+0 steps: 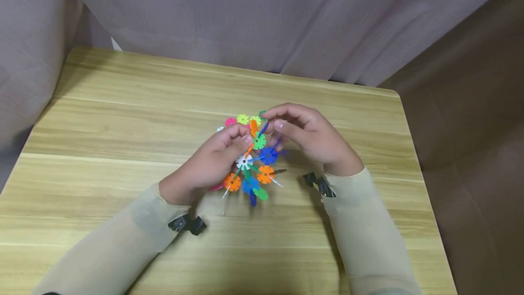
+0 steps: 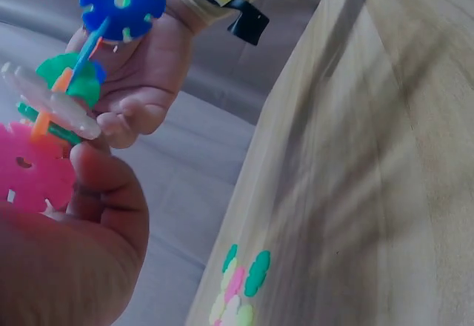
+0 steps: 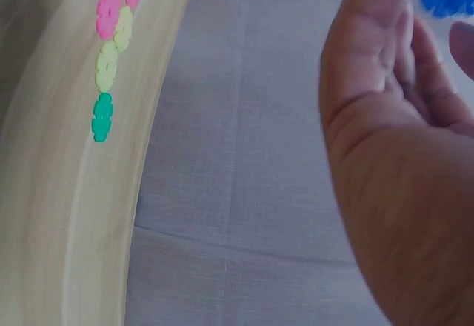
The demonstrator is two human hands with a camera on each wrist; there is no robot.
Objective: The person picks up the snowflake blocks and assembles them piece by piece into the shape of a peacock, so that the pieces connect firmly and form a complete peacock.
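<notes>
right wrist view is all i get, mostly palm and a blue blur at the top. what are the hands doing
Observer: Both hands hold one cluster of interlocked snowflake discs above the wooden table; the head view shows orange, blue, white and green discs in it.
Operator: which hand has which end
Observer: The left hand grips the near lower side, and the right hand pinches the far upper part.
Operator: those loose discs on the table, how close are they
Observer: In the head view the row of loose discs lies just beyond the fingertips, partly hidden by the cluster.
</notes>
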